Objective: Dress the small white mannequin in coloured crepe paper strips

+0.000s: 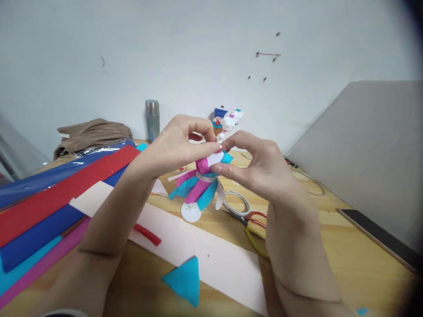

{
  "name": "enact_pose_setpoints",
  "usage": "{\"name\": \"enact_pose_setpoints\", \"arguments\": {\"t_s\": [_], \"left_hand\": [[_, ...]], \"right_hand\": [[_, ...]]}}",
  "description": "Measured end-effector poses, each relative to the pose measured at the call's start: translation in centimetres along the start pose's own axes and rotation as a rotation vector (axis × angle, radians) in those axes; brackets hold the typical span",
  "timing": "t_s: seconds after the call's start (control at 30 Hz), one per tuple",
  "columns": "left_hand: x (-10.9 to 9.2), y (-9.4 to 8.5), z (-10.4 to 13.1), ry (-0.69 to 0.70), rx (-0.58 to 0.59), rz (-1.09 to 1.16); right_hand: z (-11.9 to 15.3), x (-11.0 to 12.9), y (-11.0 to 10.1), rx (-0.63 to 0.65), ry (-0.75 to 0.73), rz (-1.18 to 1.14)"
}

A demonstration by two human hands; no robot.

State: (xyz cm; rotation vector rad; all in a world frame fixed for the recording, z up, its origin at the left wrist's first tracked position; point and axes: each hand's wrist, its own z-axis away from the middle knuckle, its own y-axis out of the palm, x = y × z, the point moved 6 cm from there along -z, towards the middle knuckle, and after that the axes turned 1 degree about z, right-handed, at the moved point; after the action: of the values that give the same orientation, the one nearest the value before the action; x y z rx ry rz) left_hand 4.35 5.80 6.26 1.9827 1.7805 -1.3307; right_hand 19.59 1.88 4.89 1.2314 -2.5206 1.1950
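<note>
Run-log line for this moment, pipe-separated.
left hand: pinching colourful figure near top | right hand: holding figure's body | scissors: on table

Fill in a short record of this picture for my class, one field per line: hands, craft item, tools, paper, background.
left hand: pinching near the top of the figure
right hand: thumb and forefinger at the figure's side
craft item: the figure, with pink, turquoise and pale strips above a round white base
tools: scissors beside a white ring-shaped roll
paper: turquoise triangle partly over a pale pink sheet
background: flask, upright before the wall
</note>
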Motion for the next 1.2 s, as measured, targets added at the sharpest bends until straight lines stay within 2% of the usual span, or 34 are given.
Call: {"name": "enact_pose_setpoints", "arguments": {"t_s": [0.37, 0.63, 0.83, 1.0, 1.2], "left_hand": [[-0.1, 0.1, -0.2, -0.018, 0.008, 0.01], [0.2, -0.1, -0.2, -0.037, 0.014, 0.051], [0.7, -0.3, -0.3, -0.045, 0.011, 0.073], [0.9, -0.4, -0.2, -0.032, 0.021, 0.062], [0.5, -0.3, -0.2, 0.012, 0.049, 0.086]], "right_hand": [[0.1, -0.1, 0.1, -0.022, 0.007, 0.032], [-0.2, -0.9, -0.6, 0.152, 0.022, -0.165], [-0.1, -2.2, -0.5, 0.245, -0.02, -0.148], [-0.2, -1.7, -0.4, 0.275, -0.003, -0.157], [0.0, -0.6, -0.7, 0.267, 0.092, -0.312]]}}
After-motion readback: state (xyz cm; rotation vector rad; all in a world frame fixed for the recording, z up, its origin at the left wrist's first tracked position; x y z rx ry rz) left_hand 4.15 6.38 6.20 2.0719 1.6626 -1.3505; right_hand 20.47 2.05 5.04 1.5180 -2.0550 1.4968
